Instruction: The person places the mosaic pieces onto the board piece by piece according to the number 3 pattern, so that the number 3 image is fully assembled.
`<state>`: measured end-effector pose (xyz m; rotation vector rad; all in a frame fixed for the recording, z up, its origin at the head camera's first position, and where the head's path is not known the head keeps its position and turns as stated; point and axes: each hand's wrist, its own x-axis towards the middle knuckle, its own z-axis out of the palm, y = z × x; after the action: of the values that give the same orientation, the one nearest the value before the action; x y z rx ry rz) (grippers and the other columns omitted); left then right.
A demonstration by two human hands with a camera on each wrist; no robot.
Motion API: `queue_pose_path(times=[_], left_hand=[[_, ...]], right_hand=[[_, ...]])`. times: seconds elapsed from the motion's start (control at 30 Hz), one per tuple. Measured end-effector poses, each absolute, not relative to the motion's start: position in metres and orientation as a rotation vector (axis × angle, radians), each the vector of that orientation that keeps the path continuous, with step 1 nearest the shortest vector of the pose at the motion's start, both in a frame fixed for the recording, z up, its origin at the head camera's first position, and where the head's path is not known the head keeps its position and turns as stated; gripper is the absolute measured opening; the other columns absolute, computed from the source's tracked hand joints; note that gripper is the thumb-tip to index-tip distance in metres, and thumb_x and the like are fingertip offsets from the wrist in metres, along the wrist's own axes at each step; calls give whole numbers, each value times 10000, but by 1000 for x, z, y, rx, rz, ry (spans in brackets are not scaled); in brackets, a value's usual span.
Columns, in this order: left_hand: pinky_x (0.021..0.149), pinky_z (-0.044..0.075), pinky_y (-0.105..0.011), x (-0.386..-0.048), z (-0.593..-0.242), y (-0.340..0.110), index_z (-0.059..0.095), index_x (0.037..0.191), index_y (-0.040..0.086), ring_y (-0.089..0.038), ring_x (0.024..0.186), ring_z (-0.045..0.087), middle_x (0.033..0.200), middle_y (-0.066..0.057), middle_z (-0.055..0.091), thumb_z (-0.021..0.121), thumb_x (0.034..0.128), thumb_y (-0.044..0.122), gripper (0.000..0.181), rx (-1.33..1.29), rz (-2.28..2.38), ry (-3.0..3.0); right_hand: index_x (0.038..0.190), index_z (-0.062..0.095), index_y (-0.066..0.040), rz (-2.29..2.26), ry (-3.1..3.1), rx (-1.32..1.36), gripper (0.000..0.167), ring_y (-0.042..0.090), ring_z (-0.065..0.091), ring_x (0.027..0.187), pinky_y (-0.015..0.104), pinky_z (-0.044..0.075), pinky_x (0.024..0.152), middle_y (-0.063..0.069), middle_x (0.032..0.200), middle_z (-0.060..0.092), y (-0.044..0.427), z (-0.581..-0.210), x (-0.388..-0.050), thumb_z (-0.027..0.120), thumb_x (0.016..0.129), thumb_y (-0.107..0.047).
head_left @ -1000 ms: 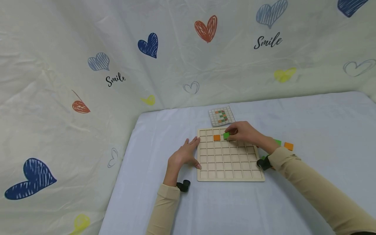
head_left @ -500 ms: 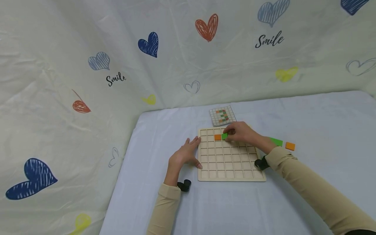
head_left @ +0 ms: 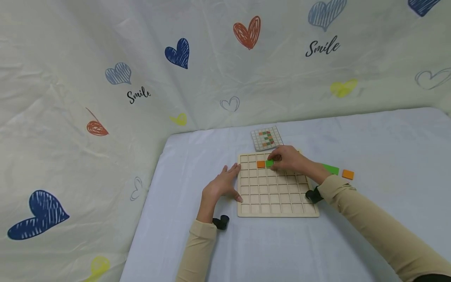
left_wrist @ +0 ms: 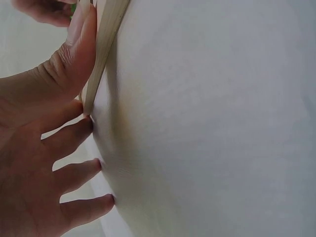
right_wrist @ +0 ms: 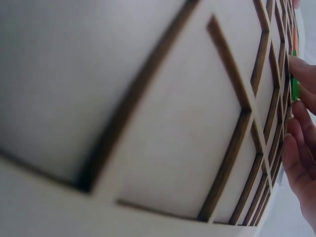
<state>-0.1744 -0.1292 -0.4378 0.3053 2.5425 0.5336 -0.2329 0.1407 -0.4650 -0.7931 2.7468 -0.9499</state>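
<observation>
A wooden grid board (head_left: 278, 196) lies on the white-covered table. In one of its upper cells sits an orange square tile (head_left: 260, 164). Directly right of that, a green square tile (head_left: 269, 163) is at a cell, partly hidden by fingers. My right hand (head_left: 289, 158) pinches the green tile between thumb and fingers; the right wrist view catches the green tile (right_wrist: 295, 89) beside the fingertips. My left hand (head_left: 222, 186) rests at the board's left edge, its fingers spread. The left wrist view has the thumb (left_wrist: 74, 54) against the board's rim.
Behind the board lies a pattern card (head_left: 258, 143) printted with a small grid of orange, green and red squares. Past my right wrist are green tiles (head_left: 330, 169) and an orange tile (head_left: 348, 174). A cloth backdrop (head_left: 204, 78) with hearts hangs behind the table.
The green tile has moved left and down with my right hand, from a slight gap to right beside the orange tile. My left hand stays at the board's edge.
</observation>
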Motion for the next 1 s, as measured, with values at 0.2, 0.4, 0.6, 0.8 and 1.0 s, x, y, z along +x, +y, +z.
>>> queue_pose_path(times=[0.2, 0.4, 0.6, 0.8, 1.0], left_hand=[[1260, 211, -577, -174, -438, -128, 207, 1663, 205, -318, 1612, 24, 1733, 51, 138, 961, 697, 196, 1225, 298, 538, 2542], [1258, 216, -576, -174, -437, -128, 209, 1662, 203, -319, 1611, 20, 1733, 45, 140, 963, 690, 190, 1230, 292, 556, 2538], [1258, 217, -576, -174, -438, -130, 211, 1662, 203, -321, 1612, 20, 1733, 47, 142, 961, 692, 195, 1226, 298, 551, 2540], [1257, 220, -575, -175, -438, -130, 206, 1663, 207, -315, 1612, 13, 1733, 53, 138, 958, 699, 195, 1223, 304, 550, 2540], [1255, 220, -582, -174, -438, -130, 200, 1664, 216, -316, 1612, 10, 1733, 61, 132, 958, 699, 201, 1227, 301, 548, 2538]], right_hand=[[1081, 768, 20, -957, 2732, -783, 247, 327, 683, 971, 492, 571, 867, 147, 1048, 719, 142, -463, -230, 814, 862, -85], [1129, 745, 54, -988, 2721, -741, 269, 351, 698, 1016, 497, 573, 894, 171, 1079, 731, 147, -459, -226, 780, 887, -58], [1161, 733, 59, -1006, 2721, -692, 287, 363, 693, 1049, 508, 566, 908, 183, 1118, 734, 154, -454, -223, 770, 903, -62], [1145, 735, 48, -982, 2755, -694, 264, 368, 695, 1033, 507, 569, 888, 181, 1103, 736, 162, -454, -222, 765, 907, -63], [1178, 728, 48, -988, 2755, -634, 270, 362, 687, 1029, 510, 569, 881, 181, 1115, 730, 173, -452, -220, 730, 931, -61]])
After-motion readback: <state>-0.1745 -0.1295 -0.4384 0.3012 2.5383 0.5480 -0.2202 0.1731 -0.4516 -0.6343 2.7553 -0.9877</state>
